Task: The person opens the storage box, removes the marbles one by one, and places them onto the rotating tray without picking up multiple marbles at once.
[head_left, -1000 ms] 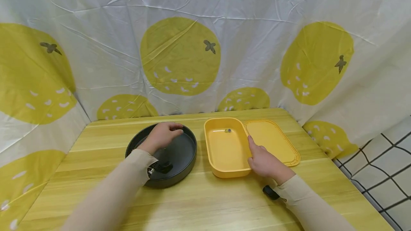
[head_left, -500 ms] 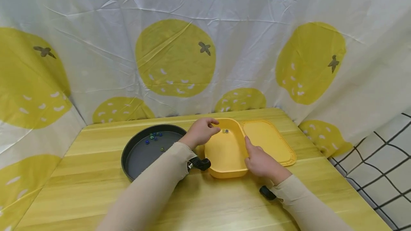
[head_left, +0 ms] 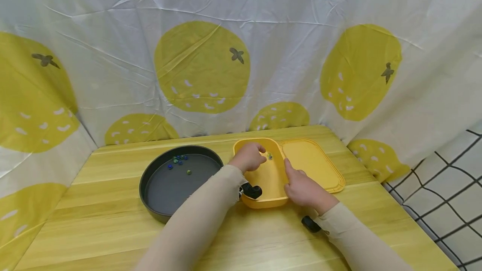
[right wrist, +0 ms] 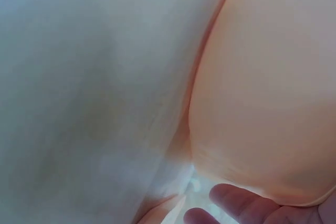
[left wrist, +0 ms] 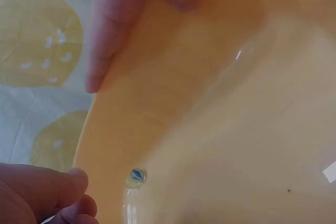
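My left hand (head_left: 249, 157) reaches into a yellow plastic box (head_left: 260, 204), its thumb and fingers loosely bent and nothing visible between them. Just beyond its fingertips, small glass marbles (head_left: 270, 157) lie on the box floor. The left wrist view shows a clear marble (left wrist: 135, 178) with a blue swirl near the wall, beside the left fingertips. My right hand (head_left: 306, 189) grips the right wall of the box, index finger stretched along the rim and thumb over the inner side. In the right wrist view only some right fingers (right wrist: 247, 203) show at the bottom.
To the left stands a dark grey round pan (head_left: 148, 187) with several blue and green marbles (head_left: 178, 160) inside. A flat yellow lid (head_left: 310, 162) lies right of the box. A patterned curtain (head_left: 278, 62) hangs behind the wooden table (head_left: 94, 221).
My left hand has moved right, from over the dark pan into the yellow box near the marbles. My right hand has stayed at the box wall.
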Demonstrator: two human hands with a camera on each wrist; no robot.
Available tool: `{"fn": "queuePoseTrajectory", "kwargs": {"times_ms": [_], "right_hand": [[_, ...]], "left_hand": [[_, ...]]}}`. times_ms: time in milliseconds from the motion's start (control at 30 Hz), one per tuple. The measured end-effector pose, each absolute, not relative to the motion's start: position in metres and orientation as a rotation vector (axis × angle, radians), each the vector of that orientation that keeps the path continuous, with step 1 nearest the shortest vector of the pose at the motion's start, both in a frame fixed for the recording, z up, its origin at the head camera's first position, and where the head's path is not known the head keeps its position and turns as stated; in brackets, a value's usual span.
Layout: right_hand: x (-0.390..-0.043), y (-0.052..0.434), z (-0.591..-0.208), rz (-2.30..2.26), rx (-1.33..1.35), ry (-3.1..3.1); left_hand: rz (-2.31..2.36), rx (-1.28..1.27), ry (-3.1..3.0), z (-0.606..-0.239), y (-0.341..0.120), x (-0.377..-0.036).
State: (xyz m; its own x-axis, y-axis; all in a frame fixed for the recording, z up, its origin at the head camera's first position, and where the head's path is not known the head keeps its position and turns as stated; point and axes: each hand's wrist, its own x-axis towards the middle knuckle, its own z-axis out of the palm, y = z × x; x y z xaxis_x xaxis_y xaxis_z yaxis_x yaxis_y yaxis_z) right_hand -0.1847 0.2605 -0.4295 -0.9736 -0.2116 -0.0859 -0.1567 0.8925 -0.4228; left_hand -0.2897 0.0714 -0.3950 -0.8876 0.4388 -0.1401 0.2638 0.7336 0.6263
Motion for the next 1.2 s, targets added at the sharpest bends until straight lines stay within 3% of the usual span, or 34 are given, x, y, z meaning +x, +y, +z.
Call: {"fn": "queuePoseTrajectory", "kwargs": {"times_ms": [333, 1200], "right_hand": [[-0.185, 0.256, -0.424, -0.604, -0.311, 2.95], [-0.184, 0.258, -0.428, -0.611, -0.287, 2.952]], "left_hand": [[0.653, 0.524, 2.703, -0.423, 0.093, -0.298], [0.794, 0.487, 2.701, -0.44, 0.115, -0.302]]}}
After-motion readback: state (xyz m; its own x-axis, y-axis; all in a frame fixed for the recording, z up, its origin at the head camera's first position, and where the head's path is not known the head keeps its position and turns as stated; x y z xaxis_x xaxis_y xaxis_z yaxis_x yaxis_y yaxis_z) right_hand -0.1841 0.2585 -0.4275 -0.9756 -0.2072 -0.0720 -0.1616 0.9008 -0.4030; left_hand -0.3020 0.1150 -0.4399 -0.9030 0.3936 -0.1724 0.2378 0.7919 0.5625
